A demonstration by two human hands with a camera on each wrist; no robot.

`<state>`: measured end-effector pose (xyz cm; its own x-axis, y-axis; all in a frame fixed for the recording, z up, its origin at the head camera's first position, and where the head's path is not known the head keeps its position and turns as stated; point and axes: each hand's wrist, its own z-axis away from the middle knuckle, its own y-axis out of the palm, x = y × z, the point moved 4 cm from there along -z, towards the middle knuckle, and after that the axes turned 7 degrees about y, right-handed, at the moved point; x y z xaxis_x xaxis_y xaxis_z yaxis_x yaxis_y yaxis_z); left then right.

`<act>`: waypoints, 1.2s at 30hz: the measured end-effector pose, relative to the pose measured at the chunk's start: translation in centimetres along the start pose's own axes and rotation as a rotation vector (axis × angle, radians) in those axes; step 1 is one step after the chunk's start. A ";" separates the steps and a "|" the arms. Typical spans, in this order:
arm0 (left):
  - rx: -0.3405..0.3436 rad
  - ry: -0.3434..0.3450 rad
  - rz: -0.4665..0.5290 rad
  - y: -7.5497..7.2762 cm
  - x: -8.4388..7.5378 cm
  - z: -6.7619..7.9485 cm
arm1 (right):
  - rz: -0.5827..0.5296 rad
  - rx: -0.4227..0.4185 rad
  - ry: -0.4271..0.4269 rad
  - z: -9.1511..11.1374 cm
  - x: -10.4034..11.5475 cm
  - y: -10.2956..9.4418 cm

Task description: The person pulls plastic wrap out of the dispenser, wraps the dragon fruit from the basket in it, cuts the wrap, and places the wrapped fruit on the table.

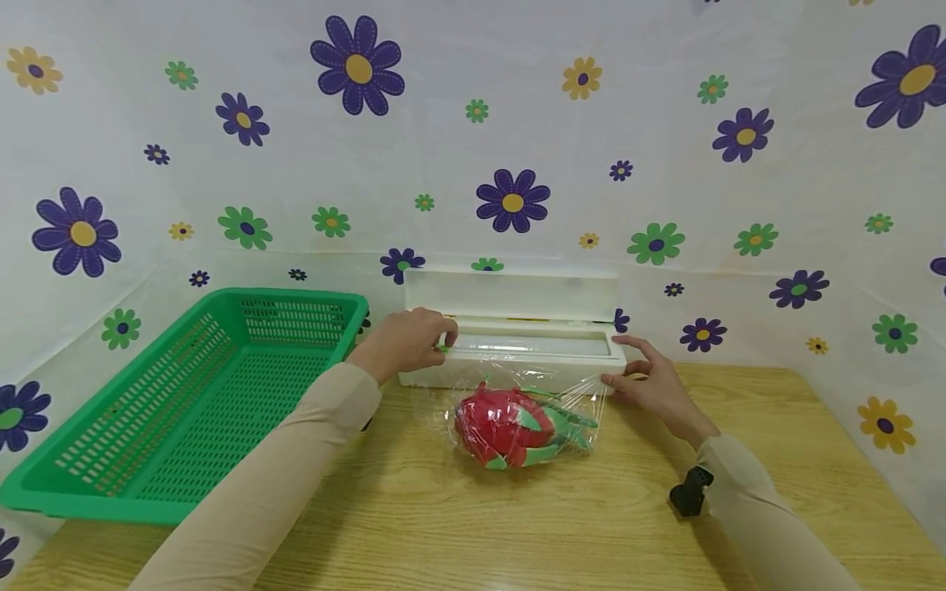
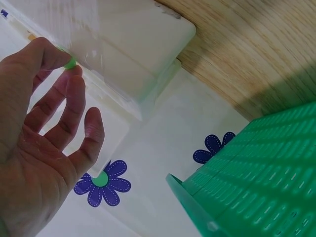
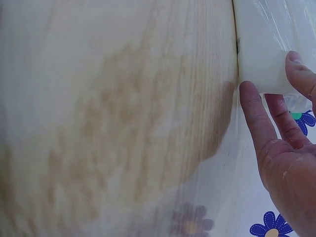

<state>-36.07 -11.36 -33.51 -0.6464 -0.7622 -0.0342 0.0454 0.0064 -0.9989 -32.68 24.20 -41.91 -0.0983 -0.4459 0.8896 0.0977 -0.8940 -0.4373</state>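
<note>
A white cling film dispenser [image 1: 510,373] stands near the back of the table, its lid [image 1: 510,295] raised and a film roll [image 1: 532,345] inside. My left hand [image 1: 406,341] pinches a small green slider knob [image 2: 70,63] at the dispenser's left part between thumb and index finger. At the right end, my right hand [image 1: 654,386] grips the dispenser's corner; its fingertips touch the white end in the right wrist view. Clear film runs down from the dispenser over a red dragon fruit [image 1: 491,423] with green tips, lying in front. Creases pull toward my right hand.
A green perforated basket [image 1: 185,513] stands on the left, close to my left forearm. The wooden table [image 1: 473,533] meets a white flower-printed cloth [image 1: 443,156] at the back and sides. A black device [image 1: 691,492] sits at my right wrist.
</note>
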 end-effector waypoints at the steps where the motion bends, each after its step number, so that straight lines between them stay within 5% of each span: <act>1: 0.001 -0.001 -0.001 0.0 0.0 0.0 | -0.001 0.000 0.000 0.0 0.0 0.0; 36: -0.005 -0.002 -0.056 -0.4 0.4 0.9 | -0.010 -0.003 -0.004 -0.3 -0.4 0.0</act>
<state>-35.68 -12.23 -33.12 -0.6461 -0.7630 0.0214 0.0059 -0.0330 -0.9994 -32.93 24.42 -42.32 -0.0953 -0.4372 0.8943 0.0936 -0.8983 -0.4292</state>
